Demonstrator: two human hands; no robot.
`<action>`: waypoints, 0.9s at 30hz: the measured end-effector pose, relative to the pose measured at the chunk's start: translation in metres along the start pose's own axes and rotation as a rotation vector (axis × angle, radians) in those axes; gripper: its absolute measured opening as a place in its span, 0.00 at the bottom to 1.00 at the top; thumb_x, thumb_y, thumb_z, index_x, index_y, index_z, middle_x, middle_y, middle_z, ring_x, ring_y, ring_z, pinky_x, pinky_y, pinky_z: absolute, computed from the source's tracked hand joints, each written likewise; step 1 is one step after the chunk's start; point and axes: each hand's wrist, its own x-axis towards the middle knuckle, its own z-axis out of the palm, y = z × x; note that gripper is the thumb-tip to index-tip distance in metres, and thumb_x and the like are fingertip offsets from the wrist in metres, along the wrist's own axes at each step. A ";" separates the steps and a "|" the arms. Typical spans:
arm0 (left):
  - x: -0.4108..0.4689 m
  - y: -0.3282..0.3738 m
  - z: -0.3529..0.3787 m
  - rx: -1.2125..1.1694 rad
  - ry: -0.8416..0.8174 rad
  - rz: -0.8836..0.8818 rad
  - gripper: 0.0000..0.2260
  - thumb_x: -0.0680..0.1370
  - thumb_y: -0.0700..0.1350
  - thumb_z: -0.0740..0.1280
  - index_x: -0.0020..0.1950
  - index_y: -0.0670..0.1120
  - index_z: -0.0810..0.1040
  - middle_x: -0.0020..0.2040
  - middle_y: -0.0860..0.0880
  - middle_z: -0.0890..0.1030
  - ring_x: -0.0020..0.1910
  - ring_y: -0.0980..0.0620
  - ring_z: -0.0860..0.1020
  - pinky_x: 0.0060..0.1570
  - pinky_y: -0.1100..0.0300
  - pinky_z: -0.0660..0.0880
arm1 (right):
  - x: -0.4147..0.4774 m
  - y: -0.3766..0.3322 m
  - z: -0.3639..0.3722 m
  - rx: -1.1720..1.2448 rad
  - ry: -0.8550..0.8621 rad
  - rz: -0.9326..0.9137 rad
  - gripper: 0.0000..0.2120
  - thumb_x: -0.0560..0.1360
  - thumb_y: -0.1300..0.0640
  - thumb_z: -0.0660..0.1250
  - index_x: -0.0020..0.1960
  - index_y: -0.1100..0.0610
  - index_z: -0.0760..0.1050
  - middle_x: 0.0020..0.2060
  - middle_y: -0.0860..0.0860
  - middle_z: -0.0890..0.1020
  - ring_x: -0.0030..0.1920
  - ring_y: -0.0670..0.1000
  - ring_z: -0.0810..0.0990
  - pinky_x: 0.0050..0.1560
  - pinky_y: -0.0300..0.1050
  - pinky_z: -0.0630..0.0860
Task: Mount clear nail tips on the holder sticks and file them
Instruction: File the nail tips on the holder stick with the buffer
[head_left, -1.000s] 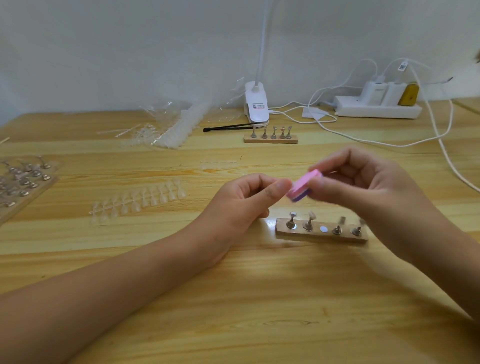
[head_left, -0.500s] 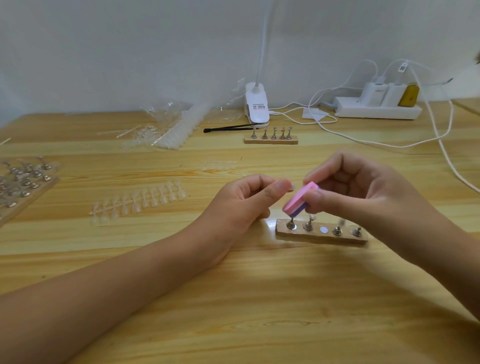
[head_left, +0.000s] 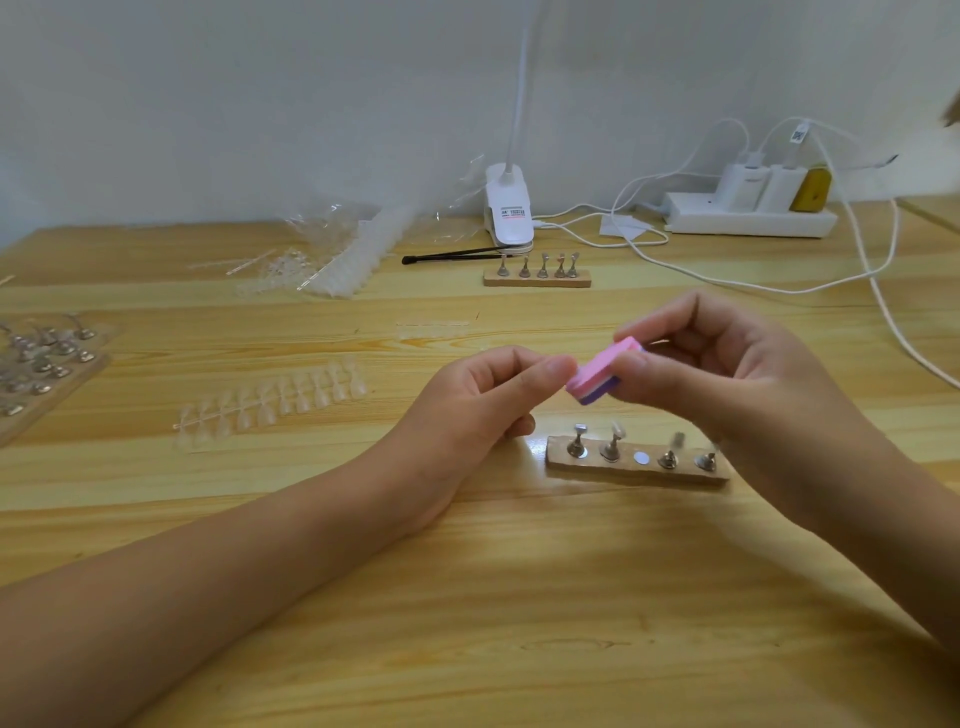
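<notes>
The right hand (head_left: 727, 384) pinches a pink file block (head_left: 597, 376) in its grip, just above the wooden stand (head_left: 636, 472). The left hand (head_left: 483, 405) has its grip pressed together at the block's left end, and I cannot tell what it holds. The nail tips (head_left: 270, 400) lie well to the left. The table (head_left: 519, 623) shows wide between the forearms.

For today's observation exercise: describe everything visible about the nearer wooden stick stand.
The nearer wooden stand is a pale, rough-edged strip lying flat on the table, just under the right hand. Four small metal sticks stand on it in a row; the middle spot is vacant, showing a round silver disc. Nothing grips it.
</notes>
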 end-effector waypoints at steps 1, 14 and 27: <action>0.000 0.000 0.000 0.000 -0.002 0.003 0.10 0.68 0.60 0.71 0.37 0.55 0.83 0.38 0.62 0.80 0.36 0.61 0.71 0.47 0.60 0.68 | -0.001 0.001 0.002 -0.007 -0.028 0.013 0.17 0.62 0.52 0.75 0.47 0.59 0.77 0.41 0.53 0.86 0.44 0.50 0.86 0.46 0.39 0.81; 0.001 -0.001 -0.001 -0.016 0.007 -0.013 0.11 0.67 0.61 0.72 0.40 0.55 0.84 0.38 0.62 0.80 0.36 0.61 0.72 0.47 0.59 0.69 | 0.000 0.000 0.002 0.032 -0.017 0.021 0.17 0.63 0.53 0.75 0.47 0.60 0.77 0.42 0.54 0.86 0.45 0.51 0.86 0.46 0.37 0.80; -0.002 0.002 -0.001 0.008 -0.029 -0.007 0.11 0.70 0.61 0.70 0.39 0.54 0.83 0.40 0.57 0.81 0.38 0.58 0.73 0.51 0.56 0.69 | -0.003 0.006 0.007 0.025 -0.050 0.012 0.14 0.62 0.53 0.76 0.44 0.56 0.78 0.42 0.54 0.86 0.46 0.52 0.86 0.47 0.41 0.82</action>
